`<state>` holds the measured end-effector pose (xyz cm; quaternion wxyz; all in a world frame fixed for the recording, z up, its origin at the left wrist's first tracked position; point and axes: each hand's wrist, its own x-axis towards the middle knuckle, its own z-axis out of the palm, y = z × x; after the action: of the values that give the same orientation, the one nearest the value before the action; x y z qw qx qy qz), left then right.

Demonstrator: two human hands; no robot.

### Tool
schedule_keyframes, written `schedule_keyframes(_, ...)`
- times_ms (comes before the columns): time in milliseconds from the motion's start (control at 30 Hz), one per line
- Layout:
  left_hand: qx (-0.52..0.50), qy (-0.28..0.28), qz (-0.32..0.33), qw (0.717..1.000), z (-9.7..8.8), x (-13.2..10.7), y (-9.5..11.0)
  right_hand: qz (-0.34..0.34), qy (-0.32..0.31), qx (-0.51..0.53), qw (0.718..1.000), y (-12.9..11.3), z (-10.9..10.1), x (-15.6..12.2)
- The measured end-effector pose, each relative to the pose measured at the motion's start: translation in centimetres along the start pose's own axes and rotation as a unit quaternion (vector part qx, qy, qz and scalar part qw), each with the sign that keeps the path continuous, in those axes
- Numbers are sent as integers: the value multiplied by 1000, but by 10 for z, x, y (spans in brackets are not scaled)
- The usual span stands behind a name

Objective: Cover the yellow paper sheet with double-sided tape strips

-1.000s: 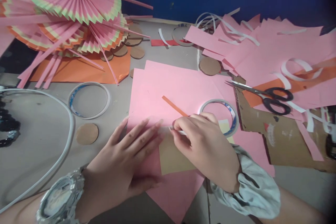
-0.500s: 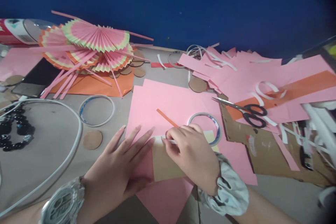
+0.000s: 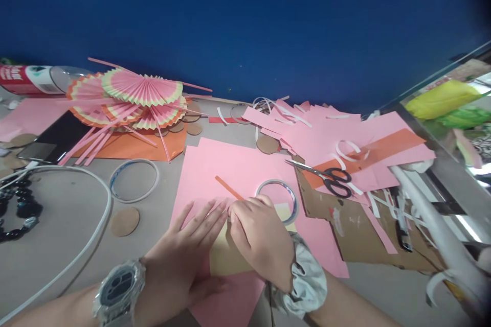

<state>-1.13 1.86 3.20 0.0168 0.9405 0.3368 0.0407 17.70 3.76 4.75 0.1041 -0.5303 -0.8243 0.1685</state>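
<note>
My left hand [image 3: 194, 248] lies flat, fingers spread, over pink paper [image 3: 238, 161] and the left side of a yellow paper piece [image 3: 224, 258]. My right hand [image 3: 263, 240] is closed, its fingertips against the top of the yellow piece, right beside my left fingertips. What it pinches is hidden by the fingers. A thin orange paper strip [image 3: 228, 187] lies on the pink sheet just above my right knuckles. Behind that hand a roll of tape [image 3: 294, 203] rests on the pink paper, partly over the yellow piece.
Scissors [image 3: 337, 182] lie right, on pink sheets [image 3: 318, 138] and cardboard [image 3: 356, 237], near a box cutter [image 3: 402, 230]. At left are another tape roll [image 3: 156, 179], a cardboard disc [image 3: 125, 222], a white cable [image 3: 105, 209], a phone [image 3: 57, 138] and pleated paper fans [image 3: 143, 89].
The view has tilted up and turned right. My right hand has slid left along the top of the yellow piece to my left fingertips; the white strip seen there before is now covered.
</note>
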Motion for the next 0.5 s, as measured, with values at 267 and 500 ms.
schedule_keyframes(267, -45, -49, -11, 998, -3, -1, -1, 14, -33, 44, 998, -1, -12, -1)
schedule_keyframes(500, -67, -35, -17, 997, -1, -2, -1, 53, -36, 106, 992, 4, -27, 1)
